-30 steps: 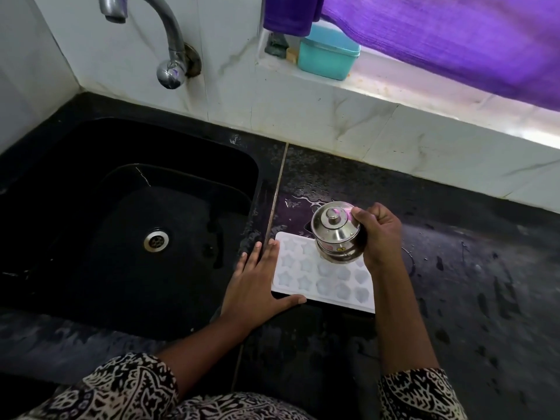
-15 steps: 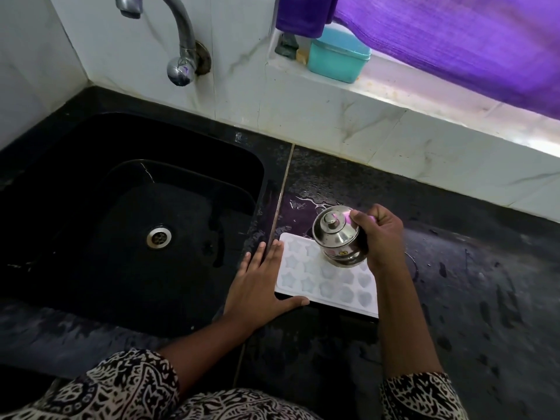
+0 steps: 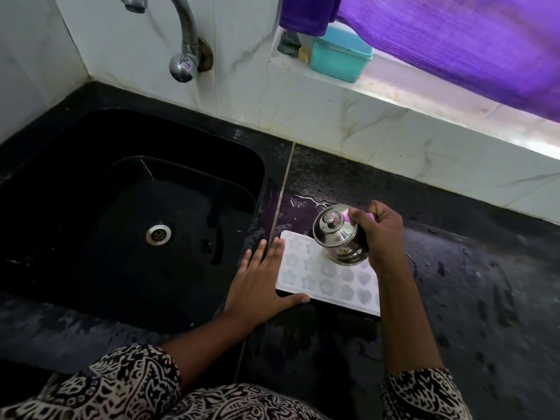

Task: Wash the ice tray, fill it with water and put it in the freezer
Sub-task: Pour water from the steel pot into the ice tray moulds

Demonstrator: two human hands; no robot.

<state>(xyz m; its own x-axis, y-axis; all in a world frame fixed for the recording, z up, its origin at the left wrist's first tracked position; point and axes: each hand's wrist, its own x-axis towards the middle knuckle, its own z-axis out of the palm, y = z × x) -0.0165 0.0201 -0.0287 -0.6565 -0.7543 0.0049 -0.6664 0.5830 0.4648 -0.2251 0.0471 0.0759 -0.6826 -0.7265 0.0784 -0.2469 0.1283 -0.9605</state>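
A white ice tray (image 3: 325, 278) with star, flower and heart moulds lies flat on the black wet counter (image 3: 472, 298), just right of the sink. My left hand (image 3: 260, 277) rests flat against the tray's left edge, fingers spread, thumb along its front edge. My right hand (image 3: 377, 234) grips a small lidded steel pot (image 3: 338, 234) and holds it tilted over the tray's far middle. No stream of water shows from the pot.
The black sink (image 3: 127, 225) with its steel drain (image 3: 158, 234) lies to the left, under a curved steel tap (image 3: 181, 40). A teal box (image 3: 341, 54) stands on the marble ledge at the back, below a purple curtain (image 3: 454, 40).
The pot has stayed tilted over the tray while the view shifted slightly down. My left hand has not moved from the tray's left edge.
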